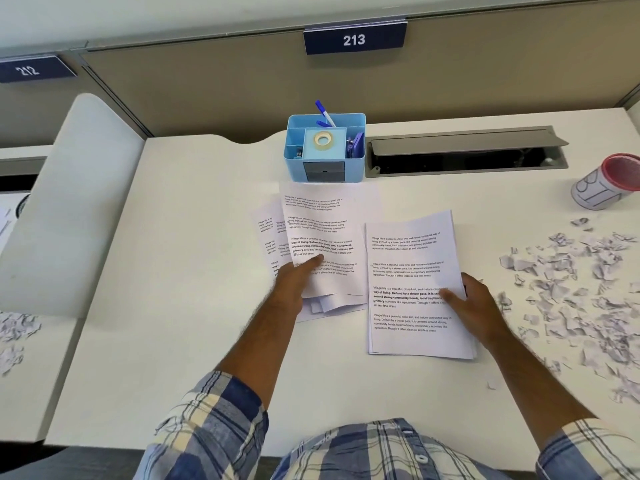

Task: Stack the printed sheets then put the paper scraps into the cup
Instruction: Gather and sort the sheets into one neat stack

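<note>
While fanned, sheets [322, 237] under left hand [294, 282].

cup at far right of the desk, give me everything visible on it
The cup is white, paper by the look of it, with black outlined markings on its side and a red rim. It is tilted or lying, its mouth facing up and toward the camera; the inside looks reddish. It sits at the desk's far right edge, partly cut off by the frame, beyond the paper scraps. Neither hand touches it.
</note>
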Demonstrator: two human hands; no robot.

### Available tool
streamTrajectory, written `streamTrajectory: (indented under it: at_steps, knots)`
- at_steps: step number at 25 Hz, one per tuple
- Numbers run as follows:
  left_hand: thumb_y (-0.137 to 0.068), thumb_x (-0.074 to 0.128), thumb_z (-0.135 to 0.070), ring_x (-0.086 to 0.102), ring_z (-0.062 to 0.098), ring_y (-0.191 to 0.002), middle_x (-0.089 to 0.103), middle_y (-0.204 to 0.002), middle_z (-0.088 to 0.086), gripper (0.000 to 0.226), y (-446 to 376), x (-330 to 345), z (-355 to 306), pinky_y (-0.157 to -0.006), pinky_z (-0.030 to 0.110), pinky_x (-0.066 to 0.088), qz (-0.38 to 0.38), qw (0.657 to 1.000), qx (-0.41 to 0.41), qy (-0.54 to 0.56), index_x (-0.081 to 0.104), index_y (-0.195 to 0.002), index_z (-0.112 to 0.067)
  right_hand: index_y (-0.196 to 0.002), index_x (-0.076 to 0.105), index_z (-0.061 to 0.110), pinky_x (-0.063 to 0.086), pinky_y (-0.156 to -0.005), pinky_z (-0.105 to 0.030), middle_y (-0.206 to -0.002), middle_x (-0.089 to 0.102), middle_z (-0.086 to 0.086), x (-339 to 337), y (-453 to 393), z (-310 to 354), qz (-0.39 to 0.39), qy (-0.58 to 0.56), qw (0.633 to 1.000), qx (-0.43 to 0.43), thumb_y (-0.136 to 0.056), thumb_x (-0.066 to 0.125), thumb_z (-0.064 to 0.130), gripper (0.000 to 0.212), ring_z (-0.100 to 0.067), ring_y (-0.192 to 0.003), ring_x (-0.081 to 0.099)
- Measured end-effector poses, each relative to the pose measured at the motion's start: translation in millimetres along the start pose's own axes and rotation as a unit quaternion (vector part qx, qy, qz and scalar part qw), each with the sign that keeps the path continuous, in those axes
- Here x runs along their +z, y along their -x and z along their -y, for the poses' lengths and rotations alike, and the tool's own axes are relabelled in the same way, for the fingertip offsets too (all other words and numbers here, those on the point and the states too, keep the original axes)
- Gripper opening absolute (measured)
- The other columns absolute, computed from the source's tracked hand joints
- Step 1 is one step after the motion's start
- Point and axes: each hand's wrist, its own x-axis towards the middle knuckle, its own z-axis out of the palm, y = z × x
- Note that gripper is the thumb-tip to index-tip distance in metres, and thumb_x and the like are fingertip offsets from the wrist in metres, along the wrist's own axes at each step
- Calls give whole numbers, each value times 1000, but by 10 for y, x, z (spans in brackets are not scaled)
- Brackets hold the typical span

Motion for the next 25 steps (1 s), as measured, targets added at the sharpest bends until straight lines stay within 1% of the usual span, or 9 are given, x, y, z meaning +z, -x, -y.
streamTrajectory:
  at_steps: [3,5,6,9,12,14,18,20,25]
  knots:
    - [-82,87,-10,74,19,-105,79,-113,0,37,26,-2,-9,-90,33,58,-21,998,51,-16,77,-118,-13,-124,65,12,51,-82,-32,-116,72,-2,-1,0,6,0,0,1000,0,-97,67,16,27,-20,-101,69]
    - [-84,84,-7,73,16,-100,78,-114,1,37,29,-15,-15,-82,27,57,-21,997,66,-34,76,-120,-12,-124,64,13,51,-82,-31,-117,72,-2,-5,9,23,2,-3,1000,-1,-97,67,15,27,-19,-101,69]
    - [-85,82,-6,73,15,-100,78,-115,1,37,28,-31,-16,-82,27,57,-21,996,72,-48,75,-121,-12,-124,64,14,51,-81,-30,-117,71,-2,-1,15,30,2,-5,1000,-2,-97,67,15,27,-18,-101,69]
    - [-88,80,-7,73,19,-108,77,-119,-1,39,34,-122,5,-98,36,56,-21,990,97,-95,73,-125,-14,-123,62,14,48,-77,-23,-116,70,-1,6,63,73,-6,-14,1000,-8,-97,66,12,26,-9,-98,67]
    - [-88,79,-6,73,20,-107,77,-116,-2,36,58,-315,75,-101,41,57,-30,985,115,-125,73,-122,-17,-125,61,14,47,-73,-14,-113,69,3,4,141,126,0,-25,1000,-8,-97,66,10,29,5,-95,64]
    - [-86,79,-3,74,23,-105,78,-114,-1,36,97,-488,115,-102,45,58,-38,985,118,-118,74,-119,-17,-122,61,17,49,-69,-11,-110,70,4,-9,196,144,4,-46,999,-6,-97,66,8,27,7,-88,66]
    - [-85,81,-1,74,27,-108,78,-116,2,40,279,-837,153,-104,49,57,-57,986,122,-97,73,-122,-15,-121,64,20,54,-78,-29,-113,74,2,-42,296,151,-3,-99,995,-1,-96,68,9,28,-14,-97,71]
    - [-85,81,-1,74,26,-111,78,-117,2,42,411,-992,169,-105,49,55,-47,987,130,-77,72,-124,-14,-123,64,21,57,-83,-35,-115,74,3,-54,343,151,0,-126,992,3,-96,68,8,30,-19,-100,73]
    - [-87,83,-9,72,25,-118,76,-127,1,49,850,-1125,198,-109,50,52,55,988,138,-32,67,-133,-16,-122,67,17,60,-86,-42,-112,77,0,-14,489,209,28,-181,983,8,-95,68,4,30,-27,-101,75]
